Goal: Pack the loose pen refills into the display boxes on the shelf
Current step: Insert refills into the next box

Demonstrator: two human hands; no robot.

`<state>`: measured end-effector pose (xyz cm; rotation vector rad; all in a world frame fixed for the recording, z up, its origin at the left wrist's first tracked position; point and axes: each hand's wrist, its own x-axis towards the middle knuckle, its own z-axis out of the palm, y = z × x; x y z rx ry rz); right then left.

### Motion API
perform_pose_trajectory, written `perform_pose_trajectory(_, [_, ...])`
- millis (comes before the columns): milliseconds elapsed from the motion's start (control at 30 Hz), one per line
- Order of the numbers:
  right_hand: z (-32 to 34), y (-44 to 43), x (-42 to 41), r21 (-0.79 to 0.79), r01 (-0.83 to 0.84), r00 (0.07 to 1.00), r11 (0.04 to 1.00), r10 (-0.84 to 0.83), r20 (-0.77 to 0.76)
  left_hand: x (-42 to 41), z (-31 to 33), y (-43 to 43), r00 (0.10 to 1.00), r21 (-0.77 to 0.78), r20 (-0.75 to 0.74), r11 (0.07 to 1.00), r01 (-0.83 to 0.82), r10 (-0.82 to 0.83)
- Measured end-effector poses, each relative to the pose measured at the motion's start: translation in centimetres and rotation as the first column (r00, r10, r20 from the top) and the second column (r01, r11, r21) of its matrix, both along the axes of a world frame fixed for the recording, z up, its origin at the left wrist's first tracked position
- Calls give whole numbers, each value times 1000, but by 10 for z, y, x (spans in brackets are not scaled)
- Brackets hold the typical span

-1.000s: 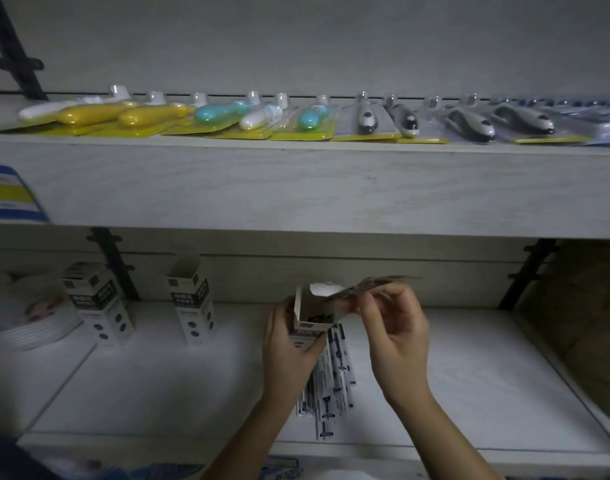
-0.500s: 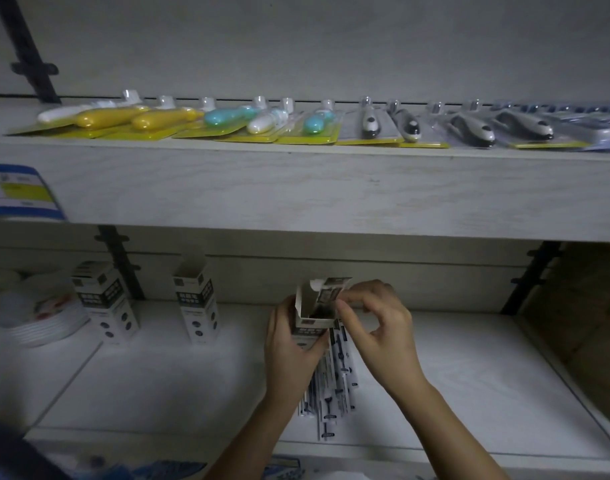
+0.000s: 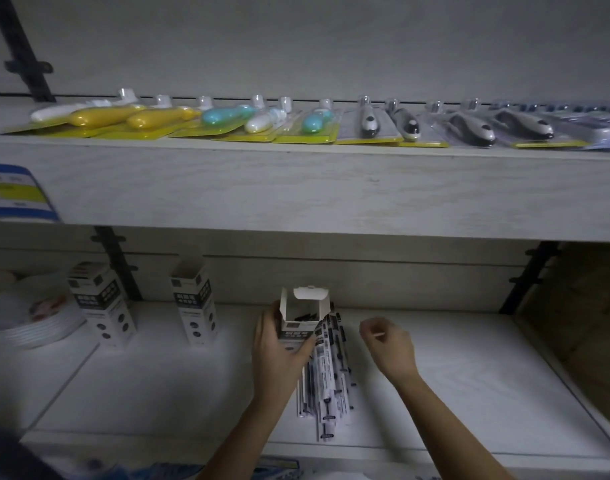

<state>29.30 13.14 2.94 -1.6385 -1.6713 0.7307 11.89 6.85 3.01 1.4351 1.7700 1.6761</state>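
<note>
The loose refills [image 3: 326, 379] lie as a fanned stack of pkts on the lower shelf [image 3: 469, 375]. Their long axis runs front edge to back wall, far ends up against the right side of the display box [image 3: 305, 311]. That box stands upright w/ its top flap open. A few dark refill ends show inside, so I judge it part filled, w/ most of the stack not yet in.

My left hand [image 3: 282, 351] grips the box from its left and front, thumb across the printed face and touching the top of the stack. My right hand [image 3: 388, 344] hangs just right of the stack, apart from it, fingers curled. It's blurred and I can't tell if it pinches anything.

So the stack sits btwn the hands, and the right is the nearer one not tied up w/ the box. I'd reach left and toward me, take a pkt along its length, tip it upright and feed it into the opening.

Further left, two other boxes [image 3: 194, 303] stand near the back wall, plates [image 3: 37, 323] beyond them. Blister packs [image 3: 227, 119] line the upper shelf [image 3: 296, 188].
</note>
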Motion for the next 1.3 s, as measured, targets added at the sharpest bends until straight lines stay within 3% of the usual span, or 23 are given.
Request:
perform_pose_trajectory(233, [-46, 19, -27, -278, -30, 978, 960, 85, 189, -9, 2, -6, 999, 22, -33, 1000, -16, 17])
perform_pose_trajectory(867, [-50, 15, -50, -251, 87, 963, 964, -17, 269, -24, -2, -12, 999, 6, -34, 999, -32, 32])
perform_pose_trajectory(1300, [-46, 13, -33, -286, 96, 982, 953, -44, 186, -22, -6, -9, 998, 0, -59, 1000, -14, 14])
